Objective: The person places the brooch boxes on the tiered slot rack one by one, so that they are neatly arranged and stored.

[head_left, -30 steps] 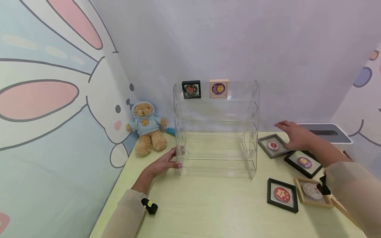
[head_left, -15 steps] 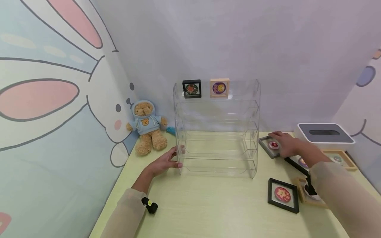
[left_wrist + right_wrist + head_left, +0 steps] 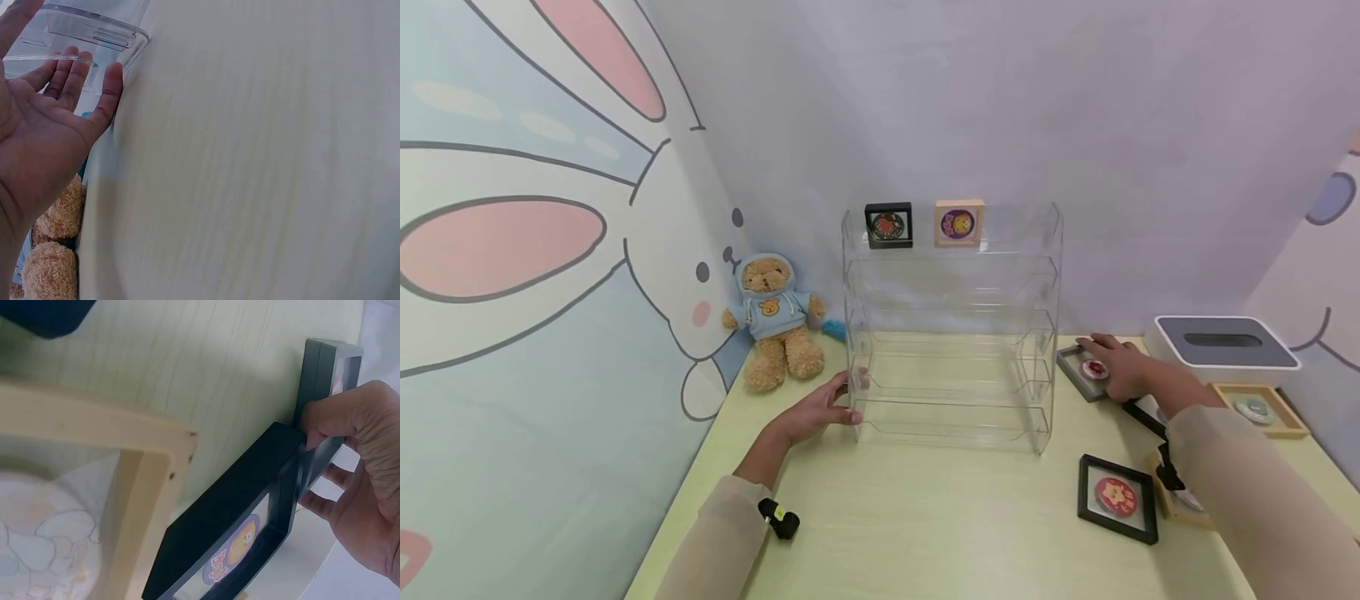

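Observation:
A clear tiered acrylic display rack (image 3: 951, 433) stands on the table. My left hand (image 3: 811, 414) rests against its left side, fingers extended and thumb near the front edge; in the left wrist view the left hand (image 3: 56, 119) is palm-up beside the clear plastic. My right hand (image 3: 1126, 368) grips a grey display frame (image 3: 1077, 375) holding a round flower badge, lying right of the rack. In the right wrist view, the thumb presses the edge of that grey frame (image 3: 317, 375), fingers round the other side. A black-edged frame (image 3: 244, 506) with a yellow-and-purple badge touches it.
Two small frames, one black (image 3: 889, 225) and one light wood (image 3: 958, 223), stand on the rack's top tier. A star-badge frame (image 3: 1117, 498) and wooden frames (image 3: 1262, 410) lie at right. A tissue box (image 3: 1225, 342) and teddy bear (image 3: 775, 321) flank the rack.
My right hand has come down from above the frames, moved slightly left, and taken hold of the grey frame. The left hand stays at the rack's side.

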`<state>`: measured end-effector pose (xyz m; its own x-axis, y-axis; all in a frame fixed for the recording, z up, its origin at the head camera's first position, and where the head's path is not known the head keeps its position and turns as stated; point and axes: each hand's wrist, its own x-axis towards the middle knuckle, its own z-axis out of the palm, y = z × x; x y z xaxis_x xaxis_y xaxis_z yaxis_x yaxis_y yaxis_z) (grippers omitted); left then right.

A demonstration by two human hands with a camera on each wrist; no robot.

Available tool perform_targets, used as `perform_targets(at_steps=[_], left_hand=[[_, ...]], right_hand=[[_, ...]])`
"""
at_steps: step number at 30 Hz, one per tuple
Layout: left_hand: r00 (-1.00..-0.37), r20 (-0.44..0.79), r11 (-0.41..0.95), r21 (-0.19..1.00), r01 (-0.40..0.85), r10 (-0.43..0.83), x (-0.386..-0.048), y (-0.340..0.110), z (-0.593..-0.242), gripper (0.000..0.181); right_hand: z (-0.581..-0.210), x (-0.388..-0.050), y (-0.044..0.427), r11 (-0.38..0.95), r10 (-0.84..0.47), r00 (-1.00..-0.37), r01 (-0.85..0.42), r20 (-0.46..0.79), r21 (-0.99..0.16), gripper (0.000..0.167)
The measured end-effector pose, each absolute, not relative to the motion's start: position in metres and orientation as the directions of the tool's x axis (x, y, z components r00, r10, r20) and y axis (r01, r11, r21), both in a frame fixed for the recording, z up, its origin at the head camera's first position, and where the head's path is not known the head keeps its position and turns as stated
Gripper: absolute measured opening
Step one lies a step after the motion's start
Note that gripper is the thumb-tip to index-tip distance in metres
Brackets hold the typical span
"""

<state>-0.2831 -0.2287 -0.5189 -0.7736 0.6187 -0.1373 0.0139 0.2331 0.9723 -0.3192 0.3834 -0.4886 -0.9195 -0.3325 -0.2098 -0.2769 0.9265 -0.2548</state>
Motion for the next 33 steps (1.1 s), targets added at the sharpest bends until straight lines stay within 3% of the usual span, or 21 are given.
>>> perform_targets(at_steps=[11,16,21,33], left_hand=[[-0.774,-0.135,0.238,0.971,0.021,0.619,-0.285,-0.226,-0.52,0.095],[-0.775,-0.131,0.25,0.968,0.035,0.618,-0.284,-0.227,-0.519,0.093],[-0.774,-0.132,0.249,0.968,0.034,0.619,-0.283,-0.228,-0.518,0.094],[-0.776,-0.137,0.25,0.968,0.028,0.616,-0.282,-0.228,-0.518,0.094]], right_hand=[[-0.48,-0.316,0.382,0.936,-0.311,-0.937,-0.274,-0.157,-0.219,0.117],[-0.485,-0.316,0.388,0.919,-0.335,-0.942,-0.323,-0.015,-0.225,0.116],[-0.482,-0.312,0.395,0.932,-0.321,-0.945,-0.326,0.056,-0.158,0.122],[-0.438,-0.287,0.386,0.97,-0.204,-0.921,-0.235,0.331,-0.055,0.127]])
